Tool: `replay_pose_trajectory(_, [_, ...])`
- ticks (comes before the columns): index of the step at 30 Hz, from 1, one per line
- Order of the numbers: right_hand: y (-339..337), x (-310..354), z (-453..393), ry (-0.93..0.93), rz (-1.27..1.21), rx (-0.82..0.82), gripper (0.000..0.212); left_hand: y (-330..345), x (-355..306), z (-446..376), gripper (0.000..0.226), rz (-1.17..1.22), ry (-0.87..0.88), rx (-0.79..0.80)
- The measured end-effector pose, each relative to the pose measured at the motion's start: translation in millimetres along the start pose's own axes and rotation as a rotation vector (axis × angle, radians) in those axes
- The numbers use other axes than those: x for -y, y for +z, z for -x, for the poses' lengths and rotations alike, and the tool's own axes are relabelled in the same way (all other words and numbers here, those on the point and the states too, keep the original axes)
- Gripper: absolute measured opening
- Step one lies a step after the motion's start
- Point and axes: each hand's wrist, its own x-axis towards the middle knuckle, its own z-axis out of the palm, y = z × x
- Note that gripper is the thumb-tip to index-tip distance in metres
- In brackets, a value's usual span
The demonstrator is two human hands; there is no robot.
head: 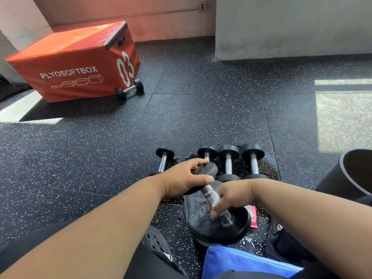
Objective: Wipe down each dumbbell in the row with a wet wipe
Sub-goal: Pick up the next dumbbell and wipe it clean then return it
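Upper left of frame: orange box [72, 63] marked PLYOSOFTBOX 03 on the speckled floor [201, 109], a lone dumbbell [129, 89] touching its corner. Lower centre: row of dumbbells [228, 163] lying side by side on the floor. Left hand [185, 178] curls its fingers over the upper head of a tilted dumbbell [221, 202], just in front of the row. Grey cloth [198, 214] lies beneath. Right hand [227, 197] wraps a white wipe [214, 201] round the metal handle. Red packet [253, 215] just right. Blue bag [241, 262] at bottom. Dark cylinder [350, 174] at right edge.
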Motion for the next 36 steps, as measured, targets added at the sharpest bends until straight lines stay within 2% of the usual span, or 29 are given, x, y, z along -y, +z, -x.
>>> replay_pose_trajectory(3, [2.9, -6.6, 1.1, 0.018, 0.012, 0.04, 0.037, -0.8, -0.3, 0.2, 0.089, -0.023, 0.011, 0.019])
replay_pose_trajectory(6, [5.1, -3.6, 0.9, 0.03, 0.073, -0.012, 0.043, -1.1, -1.8, 0.6, 0.078, -0.033, 0.012, -0.002])
replay_pose_trajectory(8, [7.9, 0.5, 2.4, 0.054, 0.124, -0.096, 0.044, -0.2, 1.2, -1.6, 0.072, -0.014, -0.014, -0.023])
replay_pose_trajectory(11, [14.4, 5.9, 2.8, 0.066, 0.217, -0.282, 0.036, 2.5, 4.6, -4.5, 0.077, 0.015, -0.057, -0.067])
replay_pose_trajectory(15, [28.9, 20.3, -2.4, 0.142, 0.269, -0.524, 0.044, 7.7, 10.2, -10.5, 0.074, 0.029, -0.109, -0.134])
replay_pose_trajectory(18, [38.8, 29.4, -7.3, 0.137, 0.265, -0.667, 0.036, 13.0, 12.9, -15.3, 0.092, 0.072, -0.133, -0.176])
replay_pose_trajectory(21, [43.7, 32.6, -12.1, 0.138, 0.246, -0.738, 0.026, 16.2, 12.8, -17.1, 0.104, 0.097, -0.159, -0.216])
replay_pose_trajectory(23, [45.3, 32.6, -15.3, 0.134, 0.232, -0.773, 0.025, 17.7, 13.0, -18.2, 0.108, 0.122, -0.166, -0.229])
replay_pose_trajectory(26, [45.7, 32.1, -18.4, 0.122, 0.236, -0.8, 0.027, 19.7, 15.4, -21.4, 0.099, 0.148, -0.164, -0.233])
replay_pose_trajectory(29, [45.0, 27.9, -22.5, 0.132, 0.283, -0.763, 0.02, 20.0, 23.1, -26.7, 0.113, 0.196, -0.206, -0.242])
replay_pose_trajectory(33, [44.4, 21.1, -26.3, 0.121, 0.497, -0.748, 0.013, 17.6, 19.0, -24.9, 0.087, 0.251, -0.236, -0.183])
replay_pose_trajectory(36, [39.8, 21.6, -26.1, 0.121, 0.65, -0.735, 0.014, 15.6, 16.1, -22.9, 0.079, 0.247, -0.264, -0.19])
